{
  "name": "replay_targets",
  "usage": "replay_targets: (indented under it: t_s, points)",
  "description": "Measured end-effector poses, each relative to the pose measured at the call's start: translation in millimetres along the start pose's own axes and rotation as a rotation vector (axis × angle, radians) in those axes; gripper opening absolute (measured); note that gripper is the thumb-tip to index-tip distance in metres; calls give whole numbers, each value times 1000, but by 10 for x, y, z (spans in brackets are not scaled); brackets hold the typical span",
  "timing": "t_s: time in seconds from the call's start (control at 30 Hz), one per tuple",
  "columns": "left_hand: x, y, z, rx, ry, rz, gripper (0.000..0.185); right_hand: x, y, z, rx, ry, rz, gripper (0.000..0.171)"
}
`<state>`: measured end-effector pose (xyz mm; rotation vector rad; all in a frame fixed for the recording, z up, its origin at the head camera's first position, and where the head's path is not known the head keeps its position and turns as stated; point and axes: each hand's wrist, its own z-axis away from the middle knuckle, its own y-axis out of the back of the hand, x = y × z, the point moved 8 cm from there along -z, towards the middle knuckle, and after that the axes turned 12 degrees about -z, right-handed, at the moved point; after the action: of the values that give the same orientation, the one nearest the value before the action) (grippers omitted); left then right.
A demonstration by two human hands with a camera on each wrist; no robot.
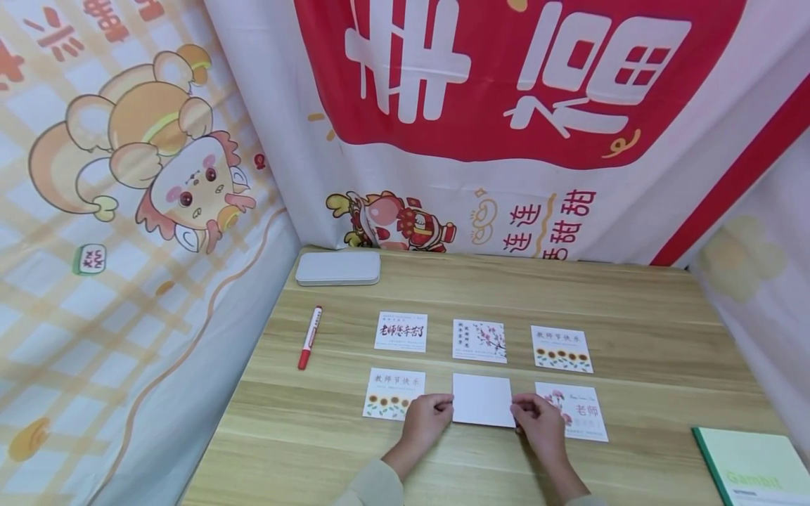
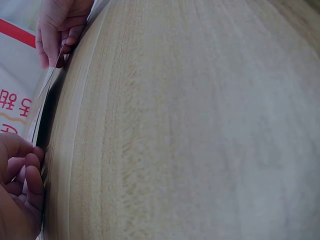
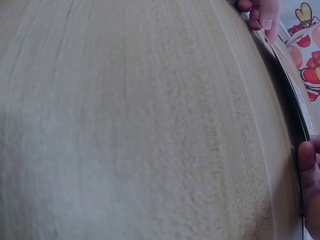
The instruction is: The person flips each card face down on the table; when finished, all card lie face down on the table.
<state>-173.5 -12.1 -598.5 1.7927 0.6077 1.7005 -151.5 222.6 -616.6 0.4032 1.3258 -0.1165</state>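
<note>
A blank white card (image 1: 482, 400) spans the space between my hands in the head view. My left hand (image 1: 427, 424) pinches its left edge, and my right hand (image 1: 544, 427) pinches its right edge. Both wrist views show the card almost edge-on, with a dark gap under it, slightly raised off the table. Partly behind my left hand lies a sunflower card (image 1: 392, 383). My right hand covers the left part of a card with pink flowers (image 1: 585, 414). In the left wrist view, the left hand (image 2: 20, 185) appears at lower left.
Farther back lie a card with red lettering (image 1: 402, 332), a blossom-branch card (image 1: 479, 341) and another sunflower card (image 1: 562, 349). A red-and-white marker (image 1: 310, 337) and a white case (image 1: 338, 269) are at left. A green notebook (image 1: 753, 460) occupies the right front of the wooden table (image 1: 658, 316).
</note>
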Motion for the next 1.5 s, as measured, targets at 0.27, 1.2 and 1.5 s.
replay_targets:
  t_s: [0.27,1.2,1.5]
  points:
    - [-32,-18,-1,-7,21,17,19,4,-4,-5,18,7,33,18]
    - [13,41,52,-86,1,168,30,-288,-157,74,-38,2,102,21]
    - [-94,356,-21,-70,2,149,25,-534,-408,122,-132,111,113,18]
